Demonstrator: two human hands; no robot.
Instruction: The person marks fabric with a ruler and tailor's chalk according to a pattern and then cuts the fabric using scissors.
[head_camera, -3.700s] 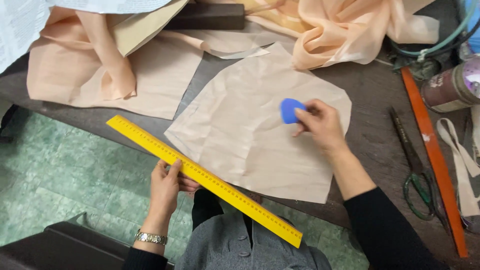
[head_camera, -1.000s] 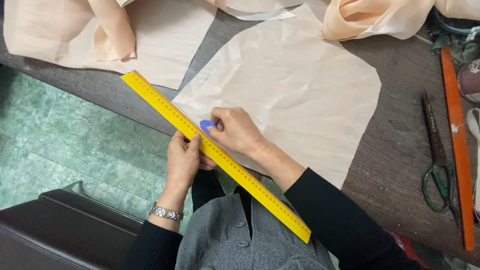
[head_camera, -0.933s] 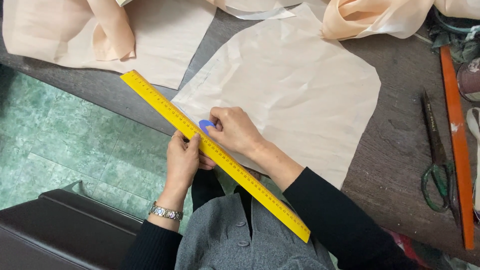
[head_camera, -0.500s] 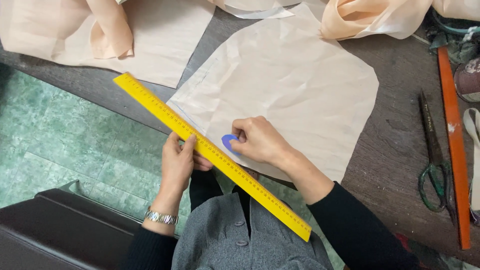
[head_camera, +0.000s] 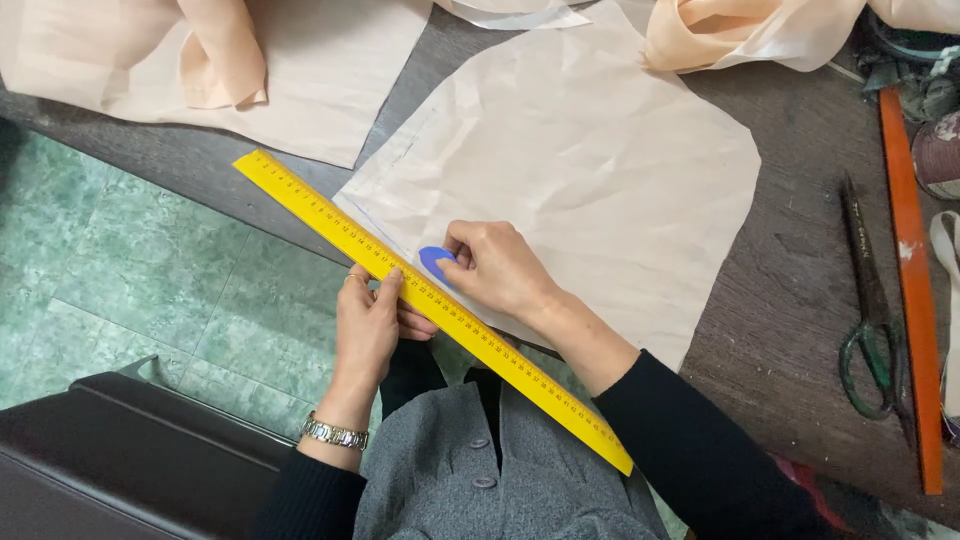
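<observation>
The left hand (head_camera: 368, 325) presses flat on the long yellow ruler (head_camera: 430, 305), fingers together, so it cannot slide. The ruler lies slanted along the near edge of the pale cloth piece (head_camera: 580, 180) on the dark table (head_camera: 790, 300), giving a straight side to draw against. The right hand (head_camera: 497, 268) pinches a small blue chalk (head_camera: 434, 262), touching the cloth just beside the ruler. Far right, green-handled scissors (head_camera: 868, 330) and an orange stick (head_camera: 910, 280) lie apart, out of the way.
</observation>
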